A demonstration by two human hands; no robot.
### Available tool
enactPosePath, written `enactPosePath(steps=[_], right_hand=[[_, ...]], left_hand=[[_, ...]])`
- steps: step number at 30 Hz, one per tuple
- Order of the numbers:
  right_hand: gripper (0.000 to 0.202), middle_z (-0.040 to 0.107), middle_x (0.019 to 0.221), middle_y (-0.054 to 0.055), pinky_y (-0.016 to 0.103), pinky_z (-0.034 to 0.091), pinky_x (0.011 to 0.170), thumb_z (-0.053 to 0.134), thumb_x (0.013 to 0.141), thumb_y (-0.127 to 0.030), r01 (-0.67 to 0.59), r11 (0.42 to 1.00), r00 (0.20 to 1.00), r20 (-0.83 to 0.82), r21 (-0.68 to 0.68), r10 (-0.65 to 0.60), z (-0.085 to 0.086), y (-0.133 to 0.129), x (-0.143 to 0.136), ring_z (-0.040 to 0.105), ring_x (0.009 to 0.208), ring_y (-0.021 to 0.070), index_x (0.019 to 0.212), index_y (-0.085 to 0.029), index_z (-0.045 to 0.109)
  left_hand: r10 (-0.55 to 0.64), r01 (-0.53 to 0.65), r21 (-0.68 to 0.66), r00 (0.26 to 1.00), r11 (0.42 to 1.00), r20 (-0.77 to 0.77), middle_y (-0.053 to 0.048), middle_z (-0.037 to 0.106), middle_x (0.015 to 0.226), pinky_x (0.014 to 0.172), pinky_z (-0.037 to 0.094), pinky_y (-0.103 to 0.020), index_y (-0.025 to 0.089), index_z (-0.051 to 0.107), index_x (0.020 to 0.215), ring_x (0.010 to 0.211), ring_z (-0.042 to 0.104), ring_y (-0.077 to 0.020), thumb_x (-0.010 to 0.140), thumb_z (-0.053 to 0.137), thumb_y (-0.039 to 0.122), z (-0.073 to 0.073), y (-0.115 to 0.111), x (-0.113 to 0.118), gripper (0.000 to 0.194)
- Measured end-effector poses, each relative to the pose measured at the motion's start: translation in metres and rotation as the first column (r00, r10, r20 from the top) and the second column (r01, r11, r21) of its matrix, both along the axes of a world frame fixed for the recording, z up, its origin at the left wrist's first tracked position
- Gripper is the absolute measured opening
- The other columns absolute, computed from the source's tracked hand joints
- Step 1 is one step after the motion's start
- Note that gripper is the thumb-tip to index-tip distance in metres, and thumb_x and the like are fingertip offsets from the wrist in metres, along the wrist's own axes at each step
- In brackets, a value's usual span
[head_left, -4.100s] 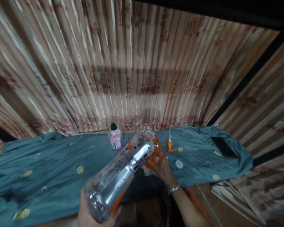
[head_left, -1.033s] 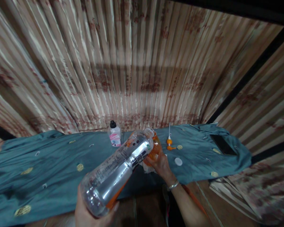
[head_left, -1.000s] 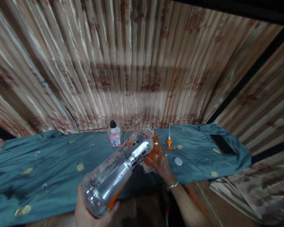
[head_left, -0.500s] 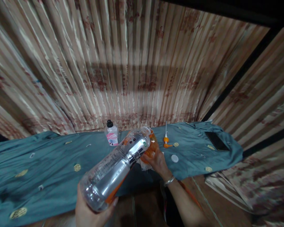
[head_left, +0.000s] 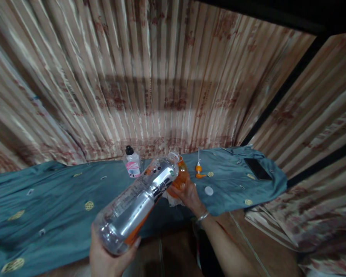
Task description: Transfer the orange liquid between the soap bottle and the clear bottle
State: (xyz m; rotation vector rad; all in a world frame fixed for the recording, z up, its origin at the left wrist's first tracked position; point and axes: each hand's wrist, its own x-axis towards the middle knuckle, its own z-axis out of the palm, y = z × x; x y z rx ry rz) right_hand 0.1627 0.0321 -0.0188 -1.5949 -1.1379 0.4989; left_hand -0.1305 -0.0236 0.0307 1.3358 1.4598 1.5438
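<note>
little is moved since the earlier frames beyond the view itself, in which everything is slid leftward. the clear bottle is held around its base by the left hand, its long axis slanted away toward the orange bottle, mouth beside mouth; whether the rims touch cannot be made out. the orange bottle is gripped by the right hand, the nearer hand to both mouths. to the orange bottle's right, an orange pump and a white lid are seen.
</note>
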Motion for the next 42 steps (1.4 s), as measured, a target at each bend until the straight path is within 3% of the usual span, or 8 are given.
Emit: enactPosePath(steps=[6,10,16,20,24,28,35,42], right_hand=[[0.066,0.095,0.119,0.013,0.058,0.079,0.104,0.095,0.081,-0.053,-0.006,1.0,1.0,-0.017,0.027,0.006,0.001,0.0,-0.002,0.094,0.115,0.0417,0.136,-0.027,0.071],[0.059,0.094,0.12,0.012,0.063,0.078,0.105,0.091,0.084,-0.051,0.006,0.999,1.0,-0.001,0.048,-0.005,0.002,-0.001,-0.003,0.093,0.116,0.0418,0.135,-0.029,0.072],[0.062,0.094,0.116,0.016,0.068,0.077,0.1,0.091,0.075,-0.059,0.05,0.999,0.999,-0.017,0.008,-0.05,0.002,-0.002,-0.001,0.092,0.114,0.0474,0.126,-0.03,0.073],[0.059,0.095,0.111,0.017,0.065,0.078,0.093,0.087,0.073,-0.063,0.068,0.997,0.997,-0.036,-0.028,-0.069,0.002,-0.003,0.001,0.092,0.108,0.0475,0.121,-0.033,0.07],[0.059,0.094,0.107,0.015,0.067,0.076,0.095,0.087,0.068,-0.063,0.117,0.991,0.993,0.019,-0.064,-0.116,0.0,-0.003,0.006,0.091,0.108,0.0487,0.116,-0.035,0.067],[0.059,0.093,0.106,0.017,0.066,0.075,0.096,0.086,0.068,-0.065,0.128,0.988,0.991,0.036,-0.086,-0.125,-0.005,-0.003,0.009,0.09,0.112,0.0508,0.113,-0.034,0.065],[0.059,0.088,0.09,0.013,0.06,0.072,0.078,0.085,0.063,-0.072,0.169,0.977,0.983,0.095,-0.131,-0.157,-0.014,-0.002,0.015,0.089,0.095,0.0498,0.103,-0.037,0.059],[0.066,0.087,0.085,0.013,0.052,0.067,0.071,0.085,0.059,-0.079,0.18,0.974,0.978,0.132,-0.138,-0.162,-0.013,-0.003,0.018,0.087,0.09,0.0477,0.101,-0.036,0.058]], left_hand=[[0.01,-0.01,0.026,1.0,1.0,-0.021,-0.014,0.084,0.123,0.119,0.065,-0.08,0.026,0.072,0.126,0.117,0.083,-0.0471,0.065,0.103,0.075,-0.004,0.002,0.004,0.085],[0.005,-0.006,0.046,1.0,0.999,0.02,-0.01,0.083,0.12,0.118,0.066,-0.079,0.027,0.07,0.131,0.111,0.084,-0.044,0.07,0.102,0.068,-0.007,0.0,0.015,0.08],[-0.018,0.013,0.054,0.995,0.998,0.097,-0.014,0.083,0.134,0.118,0.069,-0.058,0.024,0.064,0.145,0.129,0.086,-0.0407,0.069,0.1,0.057,-0.012,-0.003,0.028,0.09],[-0.049,0.036,0.087,0.987,0.996,0.152,-0.014,0.084,0.135,0.114,0.072,-0.052,0.022,0.063,0.15,0.128,0.088,-0.0388,0.073,0.094,0.048,-0.008,-0.009,0.038,0.087],[-0.084,0.062,0.119,0.979,0.991,0.188,-0.016,0.087,0.139,0.113,0.073,-0.052,0.02,0.061,0.155,0.13,0.089,-0.0389,0.074,0.09,0.042,-0.006,-0.01,0.042,0.088],[-0.19,0.175,0.107,0.97,0.979,0.153,-0.017,0.088,0.137,0.111,0.074,-0.053,0.021,0.063,0.151,0.13,0.089,-0.0414,0.068,0.094,0.042,-0.01,-0.007,0.037,0.091],[-0.15,0.136,0.087,0.972,0.987,0.182,-0.015,0.088,0.137,0.113,0.072,-0.054,0.022,0.064,0.155,0.132,0.088,-0.0409,0.068,0.089,0.036,-0.009,-0.014,0.042,0.092],[-0.169,0.16,0.06,0.964,0.985,0.204,-0.016,0.088,0.137,0.114,0.072,-0.054,0.021,0.069,0.152,0.133,0.087,-0.0426,0.065,0.093,0.038,-0.007,-0.014,0.033,0.091]])
